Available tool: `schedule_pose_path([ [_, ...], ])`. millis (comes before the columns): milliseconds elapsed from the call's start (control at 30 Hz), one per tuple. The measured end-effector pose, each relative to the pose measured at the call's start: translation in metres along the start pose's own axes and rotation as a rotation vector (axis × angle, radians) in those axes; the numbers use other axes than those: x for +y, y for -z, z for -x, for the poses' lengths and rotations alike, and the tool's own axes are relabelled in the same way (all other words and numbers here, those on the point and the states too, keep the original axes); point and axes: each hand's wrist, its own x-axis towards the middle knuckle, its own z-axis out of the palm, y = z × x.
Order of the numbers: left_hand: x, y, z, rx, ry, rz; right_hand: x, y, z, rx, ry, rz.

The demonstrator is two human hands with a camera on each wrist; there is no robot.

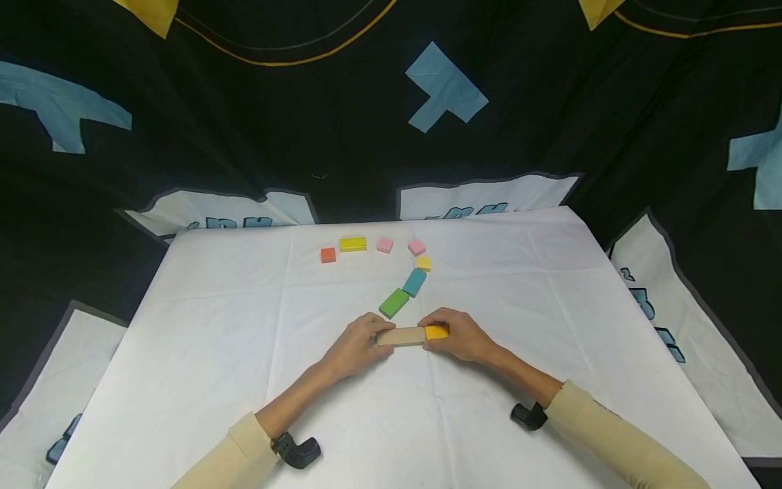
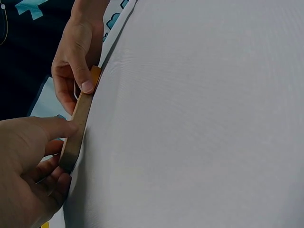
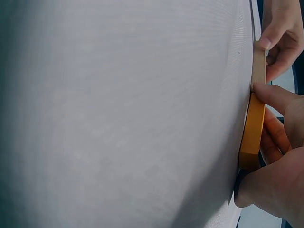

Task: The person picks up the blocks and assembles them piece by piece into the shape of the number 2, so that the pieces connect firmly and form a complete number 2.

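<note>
A plain tan wooden block (image 1: 400, 337) and an orange-yellow block (image 1: 436, 332) lie end to end on the white cloth. My left hand (image 1: 360, 344) pinches the tan block at its left end, thumb on the near side and fingers on the far side. The orange-yellow block is gripped by my right hand (image 1: 457, 335), whose fingers hide its right end in the head view. In the right wrist view, the orange-yellow block (image 3: 253, 130) abuts the tan block (image 3: 259, 66). Just beyond the hands lies a green block (image 1: 394, 303), with a blue block (image 1: 415, 282) touching or nearly touching it.
A curving row continues with a small yellow block (image 1: 423, 263), two pink blocks (image 1: 417, 247), a longer yellow block (image 1: 353, 244) and an orange-red block (image 1: 328, 255) near the far edge. White cloth (image 1: 201, 353) covers the table; black fabric (image 1: 342, 136) hangs behind.
</note>
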Motion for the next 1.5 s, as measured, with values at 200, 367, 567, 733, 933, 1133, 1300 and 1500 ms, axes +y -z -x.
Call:
schedule_pose_path([
  [200,-0.003,0.010,-0.004,0.055,0.056,0.061,-0.001,0.000,0.000,0.001,0.013,0.005],
  [367,-0.008,0.020,-0.012,0.124,0.089,0.154,0.000,0.001,0.000,0.004,0.011,0.004],
  [567,-0.020,0.027,-0.028,0.127,0.076,0.225,0.000,0.000,-0.001,0.002,0.002,0.014],
  [733,-0.028,0.030,-0.039,0.038,0.085,0.198,0.000,0.000,-0.002,0.002,-0.011,0.024],
  [933,-0.038,0.034,-0.052,-0.077,0.049,0.133,0.000,0.000,-0.002,0.003,-0.010,0.034],
  [1133,-0.046,0.039,-0.065,-0.178,0.056,0.117,0.000,0.000,-0.002,0.004,-0.005,0.040],
  [1300,-0.049,0.043,-0.075,-0.273,0.055,0.079,0.000,0.000,-0.002,0.001,-0.002,0.039],
  [1500,-0.049,0.045,-0.083,-0.345,0.065,0.030,0.000,0.000,-0.001,-0.002,-0.005,0.037],
])
